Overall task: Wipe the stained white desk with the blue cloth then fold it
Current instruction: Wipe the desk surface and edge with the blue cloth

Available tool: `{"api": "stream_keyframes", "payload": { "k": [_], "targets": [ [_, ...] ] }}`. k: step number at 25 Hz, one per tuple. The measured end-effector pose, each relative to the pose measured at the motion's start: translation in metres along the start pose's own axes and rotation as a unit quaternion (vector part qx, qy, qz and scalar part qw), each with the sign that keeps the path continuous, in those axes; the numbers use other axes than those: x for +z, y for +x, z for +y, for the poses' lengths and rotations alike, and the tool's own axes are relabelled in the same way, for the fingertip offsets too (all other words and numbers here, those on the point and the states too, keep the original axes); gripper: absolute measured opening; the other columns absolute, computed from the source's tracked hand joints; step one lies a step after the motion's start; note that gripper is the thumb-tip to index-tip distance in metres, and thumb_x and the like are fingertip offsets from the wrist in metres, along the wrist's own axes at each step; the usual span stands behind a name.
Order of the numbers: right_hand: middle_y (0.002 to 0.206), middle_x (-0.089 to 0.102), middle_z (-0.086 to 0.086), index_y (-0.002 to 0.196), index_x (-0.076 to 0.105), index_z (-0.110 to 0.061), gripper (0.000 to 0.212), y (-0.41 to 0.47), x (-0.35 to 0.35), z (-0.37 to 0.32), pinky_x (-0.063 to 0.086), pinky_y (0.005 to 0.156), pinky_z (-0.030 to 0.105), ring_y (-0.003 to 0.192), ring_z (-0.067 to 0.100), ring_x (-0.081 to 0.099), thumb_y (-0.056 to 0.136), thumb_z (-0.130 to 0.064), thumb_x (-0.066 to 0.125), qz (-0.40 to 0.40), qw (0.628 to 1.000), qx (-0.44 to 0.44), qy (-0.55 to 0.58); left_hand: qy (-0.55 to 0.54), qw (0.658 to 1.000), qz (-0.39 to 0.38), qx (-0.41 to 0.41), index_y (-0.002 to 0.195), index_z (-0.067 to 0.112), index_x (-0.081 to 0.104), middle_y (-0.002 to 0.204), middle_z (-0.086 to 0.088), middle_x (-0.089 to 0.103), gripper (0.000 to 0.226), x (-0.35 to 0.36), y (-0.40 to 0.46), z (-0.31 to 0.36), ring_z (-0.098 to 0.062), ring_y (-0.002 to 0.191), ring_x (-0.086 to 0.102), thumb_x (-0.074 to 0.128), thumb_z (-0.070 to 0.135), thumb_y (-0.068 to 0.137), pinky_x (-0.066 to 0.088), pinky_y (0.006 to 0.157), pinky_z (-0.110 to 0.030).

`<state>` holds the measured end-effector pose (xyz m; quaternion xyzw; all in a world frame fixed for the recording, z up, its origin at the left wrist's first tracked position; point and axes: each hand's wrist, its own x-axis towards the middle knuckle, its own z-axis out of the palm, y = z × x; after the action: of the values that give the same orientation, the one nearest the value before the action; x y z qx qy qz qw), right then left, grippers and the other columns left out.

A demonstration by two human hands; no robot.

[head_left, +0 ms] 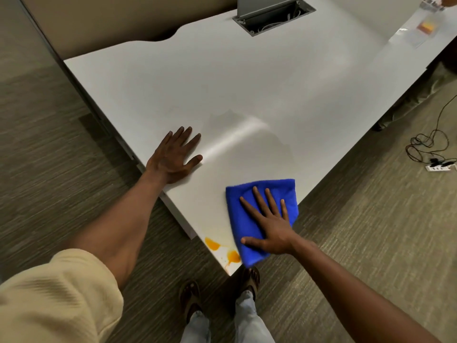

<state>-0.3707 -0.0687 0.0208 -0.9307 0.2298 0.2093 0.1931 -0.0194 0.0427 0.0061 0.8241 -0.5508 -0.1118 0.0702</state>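
risk: orange stain (222, 248) sits right at the desk (247, 82) corner, so a sloppy swipe could push it off the edge or just smear it | right hand (268, 224) flat, fingers spread on blue cloth (247, 214) beside the stain | left hand (173, 157) flat on desk, holding nothing | around: open cable box (274, 17) far back, power strip (439, 167) on floor, nothing blocking

The tabletop (247, 78) is plain white, with orange stains (222, 248) at its near corner. The cloth (247, 219) is bright blue. The carpet (371, 219) is grey-brown with fine stripes. The sleeve (49, 300) is pale yellow.
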Motion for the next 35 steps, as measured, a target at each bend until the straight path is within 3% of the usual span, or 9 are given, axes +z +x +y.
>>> {"api": "stream_keyframes", "payload": {
  "k": [3,8,11,15,18,22,26,28,35],
  "targets": [
    [0.16,-0.044,-0.024,0.151,-0.023,-0.064,0.096,0.002,-0.015,0.026,-0.021,0.124,0.058,0.147,0.011,-0.046,0.089,-0.081,0.048,-0.048,0.998,-0.043,-0.01,-0.007,1.0,0.01,-0.009,0.167,0.03,0.008,0.175,-0.003,0.002,0.071,-0.002,-0.004,-0.005,-0.02,0.161,-0.002,0.029,0.06,0.105,-0.001,0.13,-0.042],
    [0.16,-0.042,-0.015,0.154,-0.022,-0.055,0.089,0.038,-0.024,-0.007,-0.022,0.12,0.057,0.152,0.021,-0.037,0.095,-0.078,0.041,0.04,0.994,0.102,0.009,-0.011,1.0,0.018,-0.008,0.166,0.033,0.007,0.174,0.0,0.001,0.071,-0.002,0.0,-0.004,-0.016,0.161,-0.005,0.027,0.063,0.104,-0.001,0.13,-0.042],
    [0.161,-0.047,-0.011,0.153,-0.028,-0.055,0.097,0.029,-0.008,-0.023,-0.026,0.118,0.06,0.148,0.023,-0.046,0.087,-0.087,0.035,0.015,1.0,0.004,-0.022,-0.011,1.0,0.02,-0.007,0.166,0.031,0.009,0.175,-0.001,0.003,0.073,-0.002,0.001,-0.004,-0.018,0.161,-0.002,0.026,0.063,0.103,-0.001,0.13,-0.041],
    [0.163,-0.039,-0.024,0.154,-0.021,-0.061,0.093,0.012,-0.017,0.021,-0.02,0.125,0.057,0.148,0.008,-0.044,0.083,-0.094,0.028,-0.029,0.995,-0.082,-0.041,-0.006,1.0,0.022,-0.004,0.166,0.03,0.01,0.175,-0.002,0.004,0.079,-0.001,0.001,-0.006,-0.019,0.161,0.0,0.014,0.069,0.098,0.0,0.13,-0.041],
    [0.159,-0.043,-0.026,0.149,-0.025,-0.065,0.093,0.031,-0.037,0.034,-0.015,0.126,0.06,0.15,0.013,-0.041,0.078,-0.096,0.027,-0.02,0.999,-0.009,-0.03,-0.011,0.999,0.031,-0.005,0.166,0.032,0.009,0.175,0.0,0.003,0.08,0.001,0.001,-0.006,-0.017,0.161,-0.002,0.013,0.071,0.096,-0.001,0.13,-0.04],
    [0.159,-0.044,-0.015,0.156,-0.022,-0.055,0.089,0.066,-0.033,-0.008,-0.024,0.119,0.058,0.151,0.02,-0.039,0.091,-0.086,0.031,0.058,0.993,0.102,-0.002,-0.01,0.999,0.033,-0.006,0.166,0.033,0.01,0.174,0.0,0.003,0.077,0.002,0.002,-0.007,-0.017,0.161,-0.002,0.016,0.069,0.099,-0.001,0.13,-0.04],
    [0.168,-0.034,-0.016,0.159,-0.016,-0.054,0.087,0.034,-0.006,-0.009,-0.025,0.122,0.054,0.154,0.019,-0.036,0.09,-0.089,0.022,0.05,0.995,-0.073,-0.055,-0.016,0.999,0.037,-0.002,0.166,0.032,0.01,0.175,0.0,0.005,0.073,0.001,0.002,-0.008,-0.017,0.161,-0.001,0.025,0.064,0.102,-0.002,0.13,-0.039],
    [0.169,-0.028,-0.021,0.159,-0.011,-0.057,0.083,0.015,-0.009,0.025,-0.019,0.125,0.052,0.156,0.013,-0.031,0.09,-0.089,0.023,0.047,0.993,-0.094,-0.06,-0.014,0.999,0.04,0.001,0.166,0.032,0.01,0.174,0.0,0.005,0.075,0.003,0.002,-0.009,-0.017,0.161,-0.001,0.019,0.067,0.101,0.0,0.13,-0.039],
    [0.17,-0.023,-0.019,0.156,-0.013,-0.058,0.073,0.065,-0.064,0.088,-0.008,0.128,0.056,0.16,0.016,-0.018,0.093,-0.084,0.016,0.097,0.984,0.148,-0.009,-0.008,0.998,0.059,-0.004,0.166,0.033,0.011,0.174,0.001,0.006,0.073,0.008,0.003,-0.009,-0.016,0.161,-0.002,0.021,0.067,0.102,0.0,0.13,-0.039]
  ]
}}
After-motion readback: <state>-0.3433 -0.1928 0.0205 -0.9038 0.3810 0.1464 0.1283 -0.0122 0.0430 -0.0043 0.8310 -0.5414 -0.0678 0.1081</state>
